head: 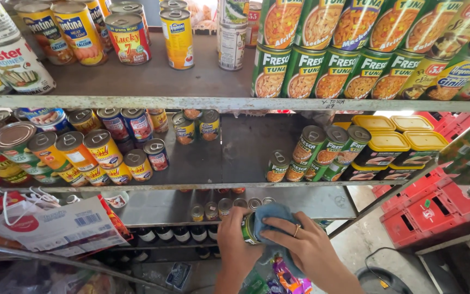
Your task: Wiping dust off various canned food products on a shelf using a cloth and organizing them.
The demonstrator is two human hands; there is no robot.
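Observation:
My left hand (234, 239) grips a small green-labelled can (249, 228) in front of the lowest metal shelf (153, 209). My right hand (303, 245), with a ring on one finger, presses a blue cloth (276, 218) against the can's right side. The cloth wraps around the can's end and hangs below my right hand. Most of the can is hidden by my fingers and the cloth.
Three metal shelves hold several rows of cans: green ones (322, 147) and yellow-lidded tins (403, 144) on the middle shelf (208, 185), small cans (218, 207) on the lowest. Red crates (431, 212) stand at right, dark bottles (164, 234) below, packets (55, 223) at left.

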